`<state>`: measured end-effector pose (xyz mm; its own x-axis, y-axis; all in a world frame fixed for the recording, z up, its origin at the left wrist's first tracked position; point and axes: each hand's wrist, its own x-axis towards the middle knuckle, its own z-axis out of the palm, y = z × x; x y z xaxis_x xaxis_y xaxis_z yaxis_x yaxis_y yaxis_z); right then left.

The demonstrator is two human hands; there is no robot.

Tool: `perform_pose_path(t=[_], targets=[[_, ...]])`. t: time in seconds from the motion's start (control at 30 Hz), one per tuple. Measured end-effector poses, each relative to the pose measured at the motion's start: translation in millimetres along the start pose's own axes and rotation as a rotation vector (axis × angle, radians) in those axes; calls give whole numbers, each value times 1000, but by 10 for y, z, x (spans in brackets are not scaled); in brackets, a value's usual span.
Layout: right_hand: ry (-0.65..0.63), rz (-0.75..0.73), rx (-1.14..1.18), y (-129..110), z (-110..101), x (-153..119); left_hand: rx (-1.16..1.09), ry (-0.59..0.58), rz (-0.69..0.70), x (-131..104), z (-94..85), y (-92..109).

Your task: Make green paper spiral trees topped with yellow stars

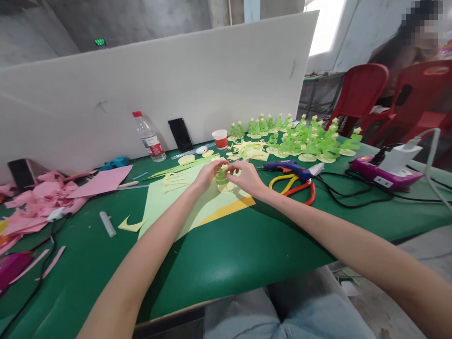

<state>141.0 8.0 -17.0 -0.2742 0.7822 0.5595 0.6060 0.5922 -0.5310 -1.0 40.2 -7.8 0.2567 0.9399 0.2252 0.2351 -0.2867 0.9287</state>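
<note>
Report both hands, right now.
Left hand: fingers at the tree; whether closed cannot be told.
Right hand: fingers also at the tree; grip unclear.

Matt paper tree (221,177) – smooth, glossy tabletop (226,263) – shiny plastic bottle (151,140)

From here I've got a green table (226,266), flat pale-green paper sheet (158,202) on it, clear red-capped plastic bottle (152,140) behind the sheet.

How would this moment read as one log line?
left hand: at green paper tree | right hand: at same tree | nearby: pale green sheet, scissors, paper cup
</note>
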Motion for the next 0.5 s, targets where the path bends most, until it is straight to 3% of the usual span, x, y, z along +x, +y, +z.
perform_pose_path(t=[0.5], targets=[[14, 6, -2, 28, 17, 6, -94, -80, -7, -15, 49, -74]])
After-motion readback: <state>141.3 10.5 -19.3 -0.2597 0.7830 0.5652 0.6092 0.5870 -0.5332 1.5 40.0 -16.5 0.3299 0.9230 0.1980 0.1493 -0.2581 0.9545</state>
